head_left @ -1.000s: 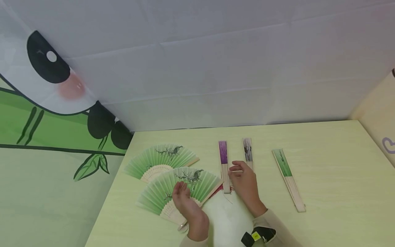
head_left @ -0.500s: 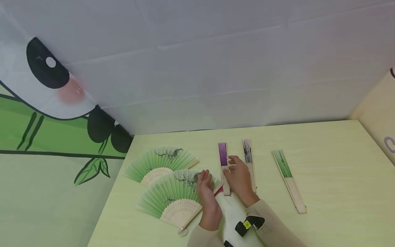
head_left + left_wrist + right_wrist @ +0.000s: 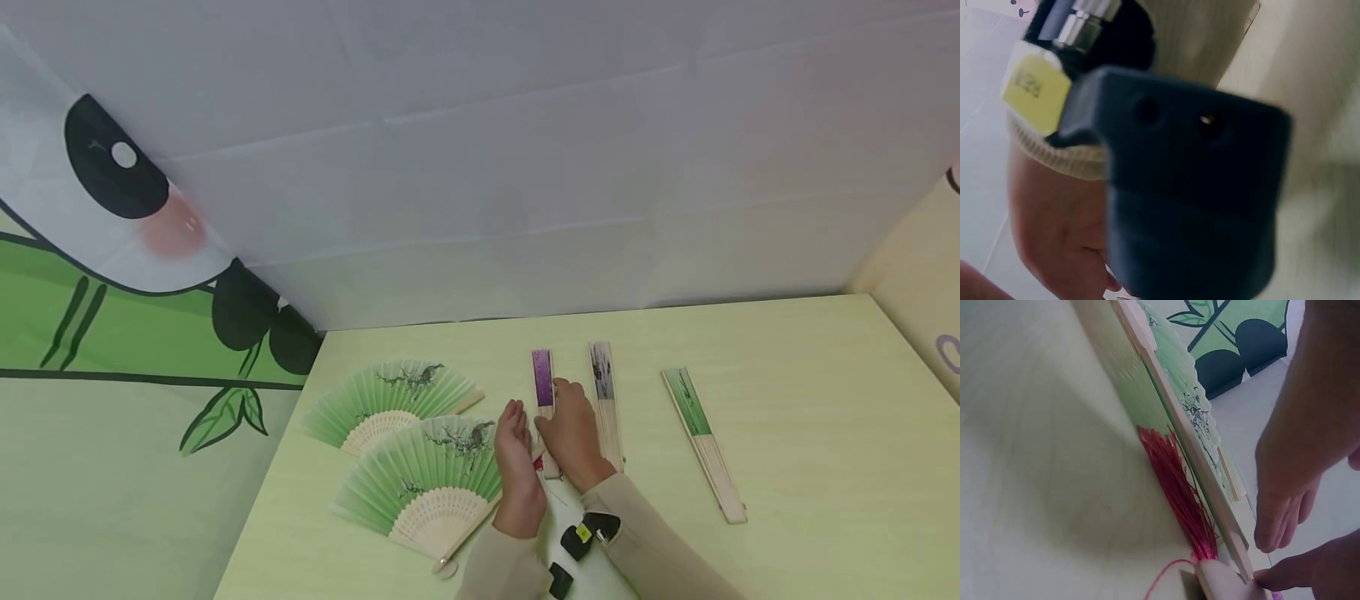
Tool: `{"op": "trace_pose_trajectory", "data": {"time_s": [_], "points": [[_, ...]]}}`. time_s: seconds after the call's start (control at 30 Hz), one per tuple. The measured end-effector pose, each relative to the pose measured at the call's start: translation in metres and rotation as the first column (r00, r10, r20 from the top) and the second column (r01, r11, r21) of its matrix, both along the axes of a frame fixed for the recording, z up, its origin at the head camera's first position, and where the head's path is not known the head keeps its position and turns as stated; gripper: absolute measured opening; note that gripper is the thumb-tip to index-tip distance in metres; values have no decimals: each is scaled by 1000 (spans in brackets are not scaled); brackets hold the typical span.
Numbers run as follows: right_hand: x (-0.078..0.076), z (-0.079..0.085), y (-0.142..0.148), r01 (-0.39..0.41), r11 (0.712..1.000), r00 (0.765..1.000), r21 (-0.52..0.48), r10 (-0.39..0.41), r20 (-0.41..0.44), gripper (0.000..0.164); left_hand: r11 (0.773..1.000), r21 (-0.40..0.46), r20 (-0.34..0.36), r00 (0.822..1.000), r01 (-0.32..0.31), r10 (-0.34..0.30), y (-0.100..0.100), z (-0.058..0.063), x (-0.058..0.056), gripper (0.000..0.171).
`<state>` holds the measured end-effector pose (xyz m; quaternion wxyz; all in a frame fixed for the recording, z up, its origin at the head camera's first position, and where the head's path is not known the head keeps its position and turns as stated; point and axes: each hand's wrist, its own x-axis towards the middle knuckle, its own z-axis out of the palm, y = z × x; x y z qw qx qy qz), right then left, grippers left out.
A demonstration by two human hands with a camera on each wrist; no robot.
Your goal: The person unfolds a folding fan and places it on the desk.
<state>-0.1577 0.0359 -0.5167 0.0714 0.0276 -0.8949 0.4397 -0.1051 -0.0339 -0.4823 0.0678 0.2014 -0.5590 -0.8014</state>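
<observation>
A folded purple fan (image 3: 543, 379) lies lengthwise on the table. My right hand (image 3: 576, 429) pinches its bare slats, thumb at the left side and fingers at the right. In the right wrist view the thumb (image 3: 1291, 572) meets the fan's pale base, beside a red tassel (image 3: 1179, 487). Fingers straight and together, my left hand (image 3: 519, 467) stands on edge just left of that fan. It overlaps the right edge of the nearer open green fan (image 3: 442, 467). A dark wrist mount (image 3: 1191, 187) blocks most of the left wrist view.
Behind the nearer open fan spreads a second green one (image 3: 360, 404), partly covered by it. A folded grey-black fan (image 3: 602, 371) lies right of my right hand, and a folded green fan (image 3: 693, 417) farther right. A printed cloth wall (image 3: 480, 183) closes off the table's back.
My left hand has moved right, from over the nearer open fan to beside the purple fan. My right hand has shifted slightly left onto the purple fan, which stays in place.
</observation>
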Motion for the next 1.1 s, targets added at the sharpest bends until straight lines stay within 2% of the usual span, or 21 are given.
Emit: {"op": "trace_pose_trajectory", "data": {"time_s": [0.2, 0.33, 0.57, 0.73, 0.97, 1.1], "points": [[-2, 1, 2, 6, 1000, 1000, 10, -6, 16, 55, 999, -5, 25, 999, 43, -43, 1, -3, -3, 58], [-1, 2, 6, 34, 999, 998, -27, -32, 53, 53, 997, -13, 35, 996, 77, -76, 3, -3, -5, 59], [8, 4, 17, 55, 995, 998, -88, -52, 43, 44, 988, -117, 43, 994, 101, -96, 3, -3, -2, 55], [22, 17, 27, 53, 989, 996, -141, -43, 76, 44, 983, -149, 62, 993, 112, -104, 3, -3, 2, 58], [42, 40, 38, 11, 982, 990, -189, 15, 138, 46, 971, -139, 91, 979, 192, -181, 0, -3, 4, 50], [50, 48, 43, -16, 977, 986, -215, 51, 156, 45, 972, -131, 90, 979, 193, -182, -1, -5, 6, 45]]}}
